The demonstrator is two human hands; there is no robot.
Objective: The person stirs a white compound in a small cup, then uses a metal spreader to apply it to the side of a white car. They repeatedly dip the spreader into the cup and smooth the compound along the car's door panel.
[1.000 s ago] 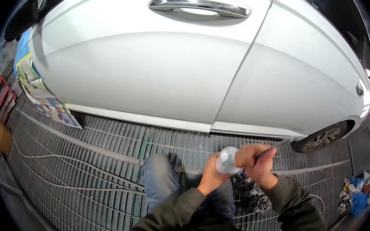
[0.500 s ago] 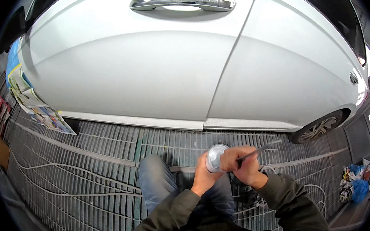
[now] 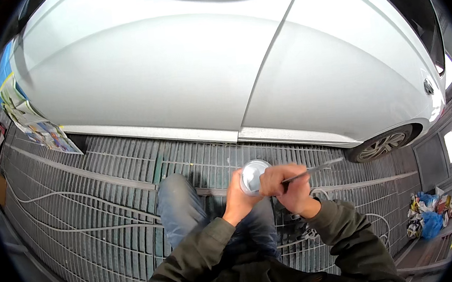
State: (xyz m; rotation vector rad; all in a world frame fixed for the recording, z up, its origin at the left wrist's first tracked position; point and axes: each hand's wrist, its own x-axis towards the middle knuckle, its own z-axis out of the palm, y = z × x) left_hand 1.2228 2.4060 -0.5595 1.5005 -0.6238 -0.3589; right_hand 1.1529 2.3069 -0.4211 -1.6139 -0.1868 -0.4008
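Observation:
My left hand (image 3: pixel 236 200) is wrapped round a clear, round cup (image 3: pixel 255 163) with light grey contents, held above my knees. Against the cup's right rim, my right hand (image 3: pixel 293 187) is closed round a thin, flat, dark grey tool (image 3: pixel 322 167) like a stirring stick or spatula. Its free end sticks out to the right, away from the cup. Whether the right fingers also touch the rim or hold something inside it, I cannot tell. Beyond both hands stands a white car door (image 3: pixel 156 77), its lower part dull grey-white.
Below lies a slatted metal grating floor (image 3: pixel 122 246). A pale hose (image 3: pixel 80 193) runs across it on the left. Printed paper (image 3: pixel 42 130) masks the car's left part. A wheel (image 3: pixel 382 146) and a heap of crumpled paper and blue plastic (image 3: pixel 432 219) are at the right.
The view has tilted down a little, so the car sits higher in the picture. Both hands keep their grips, and the right hand has shifted only slightly at the cup's rim.

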